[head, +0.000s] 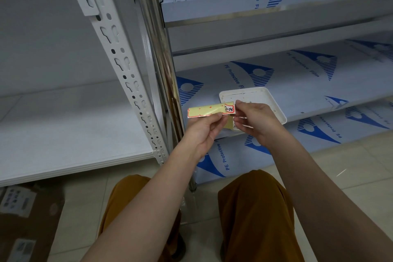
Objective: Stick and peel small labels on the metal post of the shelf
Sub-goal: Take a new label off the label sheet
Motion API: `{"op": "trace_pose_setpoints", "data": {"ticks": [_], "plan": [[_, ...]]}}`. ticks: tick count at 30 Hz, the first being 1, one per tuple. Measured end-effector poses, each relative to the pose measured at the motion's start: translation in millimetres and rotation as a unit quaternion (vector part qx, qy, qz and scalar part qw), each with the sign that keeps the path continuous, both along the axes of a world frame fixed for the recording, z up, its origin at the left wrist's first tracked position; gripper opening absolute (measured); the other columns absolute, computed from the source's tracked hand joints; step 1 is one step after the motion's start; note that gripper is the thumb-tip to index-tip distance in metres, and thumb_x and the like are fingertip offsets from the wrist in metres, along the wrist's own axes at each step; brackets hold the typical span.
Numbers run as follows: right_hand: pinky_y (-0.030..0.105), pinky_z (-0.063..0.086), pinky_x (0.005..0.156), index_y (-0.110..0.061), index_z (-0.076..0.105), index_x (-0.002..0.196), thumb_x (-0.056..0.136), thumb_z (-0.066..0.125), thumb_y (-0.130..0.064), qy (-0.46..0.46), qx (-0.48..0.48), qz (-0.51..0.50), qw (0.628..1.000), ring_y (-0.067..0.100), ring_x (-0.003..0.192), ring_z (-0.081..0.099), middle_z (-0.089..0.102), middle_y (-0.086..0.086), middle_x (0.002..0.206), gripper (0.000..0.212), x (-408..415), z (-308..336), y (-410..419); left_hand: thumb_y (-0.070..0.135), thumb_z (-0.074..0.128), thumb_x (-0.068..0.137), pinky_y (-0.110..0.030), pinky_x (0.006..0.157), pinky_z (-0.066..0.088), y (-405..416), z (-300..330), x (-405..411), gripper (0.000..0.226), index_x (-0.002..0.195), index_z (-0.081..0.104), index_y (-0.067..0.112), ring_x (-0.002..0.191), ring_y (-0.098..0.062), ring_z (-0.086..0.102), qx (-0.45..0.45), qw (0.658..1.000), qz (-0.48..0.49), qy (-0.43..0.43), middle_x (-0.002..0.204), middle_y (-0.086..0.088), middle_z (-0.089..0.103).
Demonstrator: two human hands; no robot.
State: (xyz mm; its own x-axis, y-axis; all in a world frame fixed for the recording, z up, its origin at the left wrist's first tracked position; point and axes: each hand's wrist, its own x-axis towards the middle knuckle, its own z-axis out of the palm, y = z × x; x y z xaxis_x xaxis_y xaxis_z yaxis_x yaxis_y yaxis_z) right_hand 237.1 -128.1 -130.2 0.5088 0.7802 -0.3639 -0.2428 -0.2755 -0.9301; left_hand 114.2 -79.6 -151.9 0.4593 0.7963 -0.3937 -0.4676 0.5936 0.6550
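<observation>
The chrome metal post [158,53] rises just left of both hands, with a white slotted upright [125,70] beside it and open shelf room to either side. Both forearms reach forward over the knees. The left hand [204,128] pinches the yellow backing strip [205,111] along its lower edge; the right hand [255,119] pinches the strip's right end, at the 1 red-bordered label [229,108] marked "2-04". A white tray [274,104] sits on the film-covered shelf [308,83] behind.
</observation>
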Motion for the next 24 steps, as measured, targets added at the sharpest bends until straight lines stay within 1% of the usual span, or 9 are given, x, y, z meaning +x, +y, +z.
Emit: {"op": "trace_pose_setpoints", "data": {"ticks": [3, 5, 8, 10, 13, 15, 17, 21, 24], "plan": [[0.017, 0.054, 0.061, -0.015, 0.068, 0.086, 0.091, 0.064, -0.024, -0.018, 0.007, 0.003, 1.0, 0.008, 0.065, 0.056, 0.064, 0.002, 0.081, 0.011, 0.0, -1.4, 0.9, -0.012, 0.06, 0.084, -0.029, 0.076, 0.06, 0.1, -0.8, 0.0, 0.024, 0.104, 0.057, 0.0, 0.085, -0.024, 0.07, -0.003, 1.0, -0.003, 0.019, 0.104, -0.022, 0.067], [0.016, 0.053, 0.059, -0.015, 0.068, 0.082, 0.089, 0.066, -0.021, -0.026, 0.013, -0.003, 1.0, 0.007, 0.06, 0.054, 0.062, 0.003, 0.077, 0.01, 0.7, -2.4, 1.7, -0.007, 0.064, 0.084, -0.027, 0.073, 0.06, 0.1, 0.8, -0.9, 0.025, 0.108, 0.059, -0.002, 0.084, -0.022, 0.069, 0.0, 0.999, 0.0, 0.05, 0.102, -0.02, 0.068], [0.015, 0.053, 0.057, -0.015, 0.069, 0.081, 0.088, 0.068, -0.02, -0.029, 0.029, -0.025, 0.999, 0.007, 0.059, 0.053, 0.062, 0.004, 0.076, 0.009, 1.4, -3.4, 2.9, 0.011, 0.075, 0.079, -0.022, 0.065, 0.058, 1.3, 2.8, -2.1, 0.033, 0.106, 0.059, 0.003, 0.068, -0.014, 0.065, -0.006, 0.988, 0.029, 0.148, 0.084, -0.01, 0.066], [0.014, 0.054, 0.058, -0.015, 0.07, 0.083, 0.087, 0.069, -0.02, -0.028, 0.032, -0.035, 0.998, 0.006, 0.06, 0.055, 0.065, 0.004, 0.079, 0.005, 1.3, -3.9, 3.1, 0.02, 0.078, 0.077, -0.022, 0.062, 0.054, 3.1, 1.5, -2.5, 0.03, 0.095, 0.057, 0.009, 0.058, -0.011, 0.057, 0.001, 0.976, 0.07, 0.205, 0.071, -0.004, 0.059], [0.017, 0.055, 0.063, -0.016, 0.071, 0.084, 0.085, 0.071, -0.017, -0.029, 0.033, -0.029, 0.999, 0.005, 0.061, 0.056, 0.067, 0.003, 0.078, 0.002, -0.3, -3.3, 1.8, 0.025, 0.077, 0.079, -0.022, 0.058, 0.049, 2.1, 0.4, -2.3, 0.023, 0.09, 0.062, 0.011, 0.058, -0.011, 0.053, 0.076, 0.961, 0.09, 0.25, 0.076, -0.004, 0.063], [0.02, 0.055, 0.07, -0.017, 0.072, 0.083, 0.084, 0.071, -0.016, -0.039, 0.032, -0.02, 0.999, 0.005, 0.061, 0.056, 0.067, 0.003, 0.078, 0.001, -1.3, -3.1, 0.8, 0.027, 0.074, 0.081, -0.021, 0.058, 0.047, -1.0, 4.8, -2.6, 0.022, 0.095, 0.068, 0.011, 0.062, -0.01, 0.055, 0.146, 0.95, 0.062, 0.269, 0.087, -0.005, 0.07], [0.023, 0.055, 0.074, -0.016, 0.073, 0.084, 0.084, 0.071, -0.016, -0.057, 0.031, -0.01, 0.998, 0.006, 0.062, 0.055, 0.066, 0.004, 0.078, 0.002, -1.9, -3.4, -0.3, 0.03, 0.073, 0.082, -0.02, 0.059, 0.046, -2.5, 9.6, -3.3, 0.02, 0.094, 0.072, 0.014, 0.065, -0.009, 0.056, 0.206, 0.934, 0.022, 0.292, 0.088, -0.002, 0.072], [0.024, 0.052, 0.071, -0.015, 0.074, 0.081, 0.085, 0.07, -0.012, -0.078, 0.036, 0.005, 0.996, 0.009, 0.062, 0.053, 0.064, 0.005, 0.076, 0.007, -2.9, -3.0, -1.3, 0.017, 0.071, 0.084, -0.009, 0.048, 0.042, -2.6, 16.7, -2.7, 0.011, 0.093, 0.072, 0.011, 0.06, -0.002, 0.055, 0.268, 0.906, -0.026, 0.327, 0.076, 0.006, 0.067], [0.026, 0.053, 0.073, -0.016, 0.074, 0.08, 0.084, 0.071, -0.014, -0.082, 0.032, 0.013, 0.996, 0.01, 0.061, 0.053, 0.064, 0.005, 0.075, 0.006, -3.9, -1.6, -1.0, 0.01, 0.07, 0.084, -0.008, 0.046, 0.041, -1.8, 18.1, -3.0, 0.007, 0.091, 0.071, 0.01, 0.06, -0.004, 0.054, 0.275, 0.9, -0.03, 0.336, 0.074, 0.004, 0.064]]}}
